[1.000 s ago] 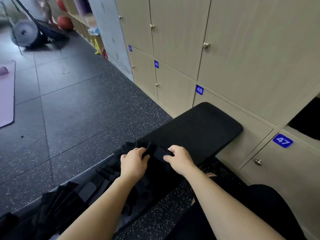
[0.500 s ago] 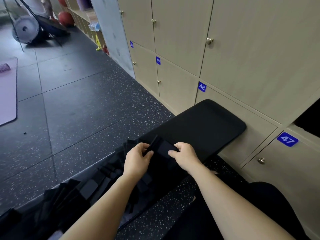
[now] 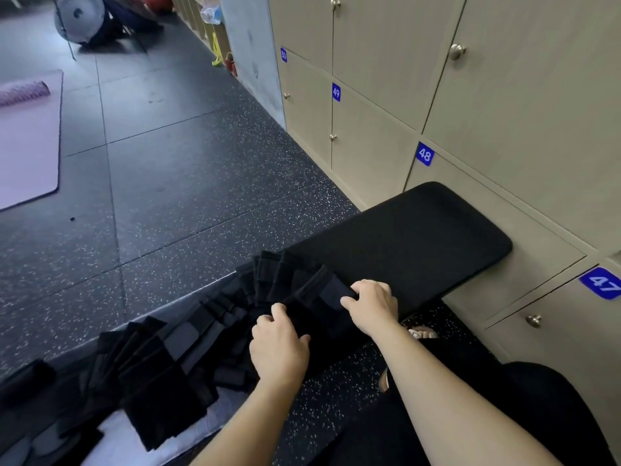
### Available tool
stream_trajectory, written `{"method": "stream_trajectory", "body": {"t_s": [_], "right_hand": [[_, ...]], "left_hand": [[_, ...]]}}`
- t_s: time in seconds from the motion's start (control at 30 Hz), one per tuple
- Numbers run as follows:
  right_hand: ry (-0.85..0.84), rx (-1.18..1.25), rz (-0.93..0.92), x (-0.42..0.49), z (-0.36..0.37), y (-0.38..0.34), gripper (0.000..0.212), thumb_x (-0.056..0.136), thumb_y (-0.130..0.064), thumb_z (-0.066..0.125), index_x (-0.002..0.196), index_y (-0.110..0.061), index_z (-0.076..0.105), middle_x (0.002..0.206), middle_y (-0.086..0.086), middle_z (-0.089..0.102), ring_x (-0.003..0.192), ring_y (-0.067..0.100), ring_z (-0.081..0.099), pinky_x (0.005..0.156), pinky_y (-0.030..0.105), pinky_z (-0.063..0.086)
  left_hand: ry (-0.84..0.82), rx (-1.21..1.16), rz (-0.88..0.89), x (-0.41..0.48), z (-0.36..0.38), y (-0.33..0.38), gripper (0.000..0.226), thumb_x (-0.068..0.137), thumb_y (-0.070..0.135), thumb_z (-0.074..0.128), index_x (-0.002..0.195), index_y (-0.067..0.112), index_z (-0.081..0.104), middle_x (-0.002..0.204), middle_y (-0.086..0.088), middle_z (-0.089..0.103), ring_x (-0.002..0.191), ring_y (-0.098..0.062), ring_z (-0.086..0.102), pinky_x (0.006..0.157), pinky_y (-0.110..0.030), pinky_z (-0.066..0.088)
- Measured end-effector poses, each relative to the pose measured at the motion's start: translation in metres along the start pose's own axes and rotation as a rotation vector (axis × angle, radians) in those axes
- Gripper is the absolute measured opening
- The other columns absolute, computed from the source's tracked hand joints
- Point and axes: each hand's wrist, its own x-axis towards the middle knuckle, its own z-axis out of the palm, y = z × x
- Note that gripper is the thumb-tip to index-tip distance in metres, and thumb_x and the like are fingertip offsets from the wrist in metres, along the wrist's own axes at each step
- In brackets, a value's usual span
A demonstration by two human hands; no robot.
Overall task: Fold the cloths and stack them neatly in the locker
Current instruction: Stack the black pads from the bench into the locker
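A black folded cloth (image 3: 324, 295) lies on the near end of a black padded bench (image 3: 420, 237). My right hand (image 3: 371, 306) grips the cloth's right edge with curled fingers. My left hand (image 3: 279, 344) rests on the cloth's lower left part, fingers bent over the fabric. A row of several more black cloths (image 3: 161, 361) fans out along the bench to the lower left. Beige lockers (image 3: 504, 112) with blue number tags line the wall on the right; locker 47 (image 3: 601, 284) sits at the right edge.
Dark speckled rubber floor (image 3: 184, 169) spreads to the left. A purple mat (image 3: 27, 139) lies at the far left with a rolled mat on it. Gym gear (image 3: 87, 18) stands at the back. My dark-clothed knee (image 3: 537, 415) and a sandalled foot (image 3: 421, 331) are at lower right.
My left hand has slid down and left off the cloth's top edge onto its lower part. My right hand still grips the cloth's right edge. The camera has tilted.
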Motion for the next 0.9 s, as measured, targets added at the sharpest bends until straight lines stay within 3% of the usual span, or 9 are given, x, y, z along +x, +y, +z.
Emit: {"method": "stream_trajectory", "body": {"t_s": [0.07, 0.1, 0.23, 0.4, 0.6, 0.67, 0.73, 0.8, 0.9], "right_hand": [[0.013, -0.027, -0.008, 0.001, 0.001, -0.001, 0.016, 0.091, -0.037, 0.057, 0.077, -0.028, 0.056, 0.130, 0.000, 0.053, 0.124, 0.024, 0.039, 0.095, 0.035, 0.035], [0.023, -0.034, -0.010, 0.003, 0.001, -0.001, 0.016, 0.091, -0.037, 0.058, 0.077, -0.029, 0.056, 0.129, 0.001, 0.052, 0.122, 0.024, 0.040, 0.095, 0.035, 0.035], [0.071, -0.082, -0.079, 0.006, 0.003, -0.001, 0.028, 0.093, -0.036, 0.057, 0.115, -0.021, 0.064, 0.134, -0.003, 0.046, 0.124, 0.021, 0.038, 0.098, 0.032, 0.034], [0.133, -0.129, -0.113, 0.002, 0.006, -0.003, 0.026, 0.094, -0.036, 0.057, 0.112, -0.020, 0.065, 0.132, -0.005, 0.049, 0.123, 0.018, 0.040, 0.097, 0.031, 0.034], [0.167, -0.140, -0.133, -0.003, 0.004, -0.006, 0.023, 0.094, -0.032, 0.055, 0.112, -0.019, 0.064, 0.128, -0.005, 0.052, 0.119, 0.018, 0.043, 0.096, 0.030, 0.036], [0.175, -0.056, -0.112, -0.004, 0.002, -0.009, 0.018, 0.093, -0.030, 0.056, 0.102, -0.017, 0.065, 0.116, -0.003, 0.059, 0.112, 0.021, 0.048, 0.091, 0.032, 0.038], [0.130, 0.120, -0.056, -0.004, -0.002, -0.012, 0.013, 0.091, -0.030, 0.058, 0.085, -0.018, 0.057, 0.092, -0.002, 0.060, 0.092, 0.022, 0.052, 0.078, 0.032, 0.042], [0.079, 0.316, -0.046, -0.006, -0.010, -0.013, 0.020, 0.088, -0.028, 0.060, 0.075, -0.022, 0.046, 0.075, -0.007, 0.049, 0.071, 0.015, 0.046, 0.064, 0.029, 0.036], [0.024, 0.576, -0.068, -0.013, -0.030, -0.016, 0.022, 0.085, -0.018, 0.063, 0.070, -0.006, 0.053, 0.061, -0.004, 0.044, 0.057, 0.011, 0.039, 0.054, 0.028, 0.032]], "left_hand": [[0.013, 0.047, -0.017, 0.002, 0.000, 0.002, 0.057, 0.083, 0.045, 0.070, 0.124, 0.024, 0.036, 0.119, -0.004, 0.053, 0.113, -0.024, 0.051, 0.087, -0.034, 0.045], [0.015, 0.047, -0.033, 0.002, 0.000, 0.003, 0.058, 0.082, 0.046, 0.070, 0.122, 0.024, 0.034, 0.118, -0.004, 0.054, 0.113, -0.025, 0.051, 0.086, -0.035, 0.045], [-0.012, -0.023, -0.111, 0.006, 0.002, 0.004, 0.065, 0.079, 0.048, 0.072, 0.122, 0.025, 0.030, 0.117, -0.003, 0.057, 0.112, -0.025, 0.054, 0.085, -0.036, 0.044], [0.017, -0.165, -0.068, 0.006, -0.001, 0.005, 0.069, 0.078, 0.033, 0.074, 0.125, 0.026, 0.024, 0.108, 0.000, 0.060, 0.107, -0.024, 0.057, 0.081, -0.036, 0.045], [0.032, -0.515, 0.001, 0.002, -0.012, 0.011, 0.073, 0.084, 0.014, 0.070, 0.139, 0.020, 0.022, 0.080, 0.013, 0.046, 0.077, -0.016, 0.051, 0.076, -0.031, 0.040], [0.015, -0.629, -0.019, 0.006, -0.016, 0.011, 0.069, 0.083, 0.013, 0.071, 0.138, 0.018, 0.029, 0.083, 0.014, 0.048, 0.080, -0.012, 0.051, 0.077, -0.027, 0.039], [-0.045, -0.730, -0.037, 0.012, -0.019, 0.010, 0.045, 0.083, 0.011, 0.072, 0.121, 0.013, 0.049, 0.092, 0.006, 0.062, 0.085, -0.013, 0.059, 0.076, -0.025, 0.045], [-0.109, -0.877, -0.048, 0.014, -0.023, 0.009, 0.018, 0.084, 0.006, 0.071, 0.100, 0.007, 0.063, 0.093, -0.006, 0.074, 0.083, -0.021, 0.070, 0.075, -0.030, 0.056], [-0.174, -1.112, -0.062, 0.013, -0.037, 0.012, 0.012, 0.087, 0.000, 0.067, 0.097, 0.007, 0.068, 0.089, -0.009, 0.076, 0.087, -0.030, 0.073, 0.080, -0.041, 0.059]]}}
